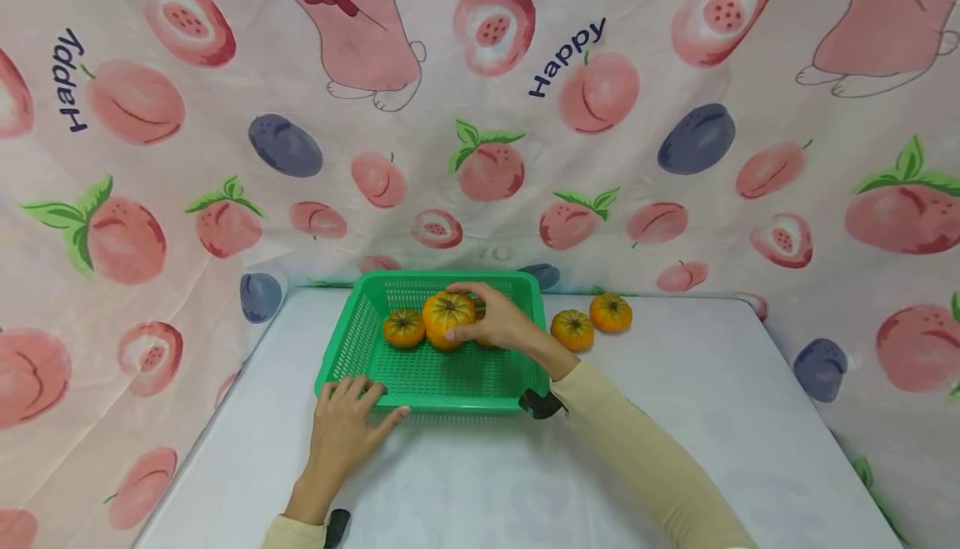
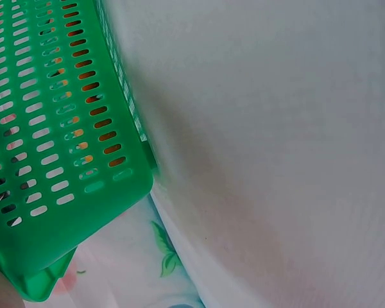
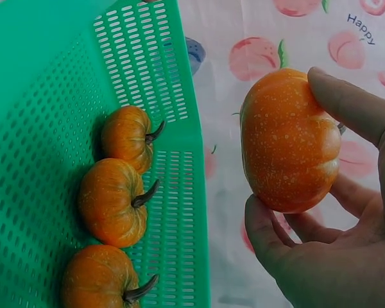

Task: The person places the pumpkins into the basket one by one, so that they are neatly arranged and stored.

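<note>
- Three small pumpkins [image 3: 112, 202] sit in a row inside the green basket [image 1: 465, 406], close together toward its far side; I make them out best from the right wrist camera.
- From the head camera I see the row's left one whole and part of the right one behind the right hand [image 1: 501, 317].
- That right hand holds another, the held pumpkin [image 1: 446, 321], thumb on its near side and fingers on its far side, above the basket; my right wrist view shows it clear of the row.
- Two more, the loose pumpkins [image 1: 572, 330], lie on the white table [image 1: 465, 482] to the right of the basket: one just beside its right wall, the other farther right and a little farther back. I cannot tell whether they touch.
- On the near left corner, the left hand [image 1: 341, 428] rests its fingers over the rim, thumb spread to the right along the near edge. I cannot tell whether it grips; my left wrist view gives mostly slotted green plastic with orange showing through.
- Both arms wear beige sleeves [image 1: 637, 441], with a black piece [image 1: 542, 404] showing by each wrist.
- Behind the table I have a pink cloth [image 1: 427, 137] printed with peaches, dark blue fruit and the word "Happy".
</note>
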Action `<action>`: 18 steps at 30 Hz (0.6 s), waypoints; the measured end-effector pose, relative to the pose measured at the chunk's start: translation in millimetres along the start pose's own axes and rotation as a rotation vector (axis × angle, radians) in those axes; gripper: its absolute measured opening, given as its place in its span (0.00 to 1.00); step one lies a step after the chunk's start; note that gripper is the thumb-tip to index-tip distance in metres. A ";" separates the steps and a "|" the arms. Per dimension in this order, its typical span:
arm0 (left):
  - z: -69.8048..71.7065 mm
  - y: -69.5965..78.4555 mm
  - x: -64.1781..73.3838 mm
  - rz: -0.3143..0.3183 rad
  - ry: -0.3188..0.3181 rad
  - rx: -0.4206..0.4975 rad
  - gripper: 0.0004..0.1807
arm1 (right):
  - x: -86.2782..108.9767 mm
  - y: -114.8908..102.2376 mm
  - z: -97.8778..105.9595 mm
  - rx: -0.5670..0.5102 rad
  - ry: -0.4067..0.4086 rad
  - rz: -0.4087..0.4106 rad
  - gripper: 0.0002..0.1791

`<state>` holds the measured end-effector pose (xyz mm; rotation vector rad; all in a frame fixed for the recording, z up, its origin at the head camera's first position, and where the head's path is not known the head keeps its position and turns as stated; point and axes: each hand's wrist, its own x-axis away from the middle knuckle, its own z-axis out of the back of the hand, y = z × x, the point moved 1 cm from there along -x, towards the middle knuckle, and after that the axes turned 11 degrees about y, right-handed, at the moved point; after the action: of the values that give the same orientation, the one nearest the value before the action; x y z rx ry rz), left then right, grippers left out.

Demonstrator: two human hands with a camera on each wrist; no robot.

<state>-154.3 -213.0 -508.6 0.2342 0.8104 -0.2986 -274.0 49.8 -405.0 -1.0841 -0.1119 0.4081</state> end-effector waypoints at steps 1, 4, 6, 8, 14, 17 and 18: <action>0.0 0.0 -0.1 -0.001 0.001 0.001 0.24 | -0.6 0.0 -0.3 0.002 -0.005 0.000 0.37; 0.0 0.3 -0.4 -0.005 0.006 0.002 0.24 | -2.7 1.3 -1.8 0.008 -0.018 0.008 0.37; -0.5 0.5 -0.3 -0.007 0.011 0.006 0.23 | -4.4 2.6 -3.1 0.005 -0.024 0.010 0.37; -1.0 0.4 -0.2 -0.010 0.015 0.005 0.23 | -6.9 3.4 -5.1 0.002 -0.033 0.017 0.37; -1.9 -1.1 0.4 -0.008 0.018 0.002 0.23 | -17.4 1.5 -11.6 0.012 -0.057 0.020 0.37; -2.0 -1.0 0.2 -0.007 0.016 0.000 0.23 | -22.0 0.9 -13.6 0.019 -0.069 0.011 0.37; -2.2 -1.0 0.3 -0.007 0.016 0.000 0.23 | -23.4 1.0 -14.0 0.021 -0.075 0.011 0.38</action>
<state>-156.0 -213.3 -510.3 0.2341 0.8275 -0.3039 -291.8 29.6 -409.9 -1.0490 -0.1678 0.4589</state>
